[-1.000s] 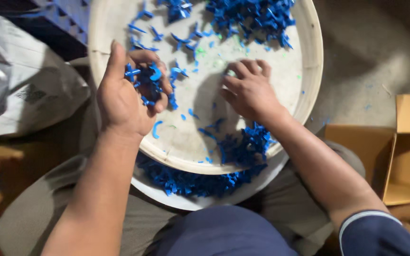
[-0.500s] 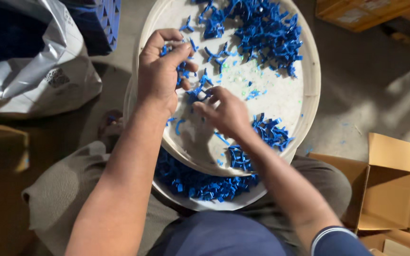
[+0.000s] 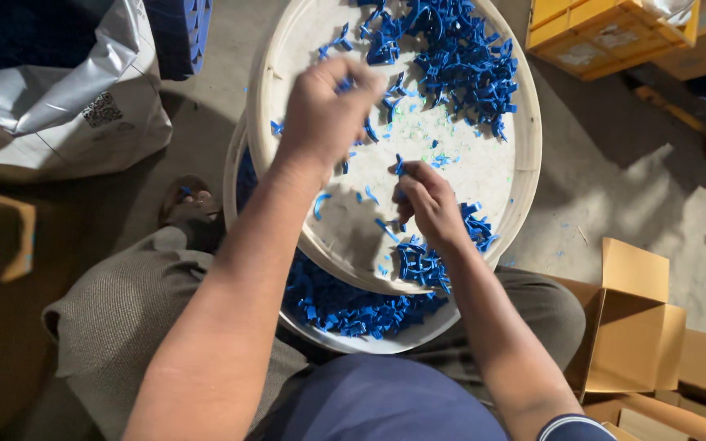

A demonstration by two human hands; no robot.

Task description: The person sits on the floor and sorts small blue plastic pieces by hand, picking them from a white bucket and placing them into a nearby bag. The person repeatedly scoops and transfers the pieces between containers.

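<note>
Small blue plastic pieces [image 3: 451, 57] are heaped at the far side of a round white tray [image 3: 525, 163]; more lie in a basin beneath [image 3: 345, 306]. Left hand [image 3: 324, 114] is closed on a few pieces above the tray. Right hand [image 3: 426, 204] is pinched on one piece. Best picked singly, kept low over the tray.

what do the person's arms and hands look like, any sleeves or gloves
Both hands are bare, with no gloves, rings or watch to be seen. The left hand and its forearm are uncovered all the way up. The right hand is bare too; near that elbow sits the edge of a dark blue sleeve with a thin white stripe.
</note>
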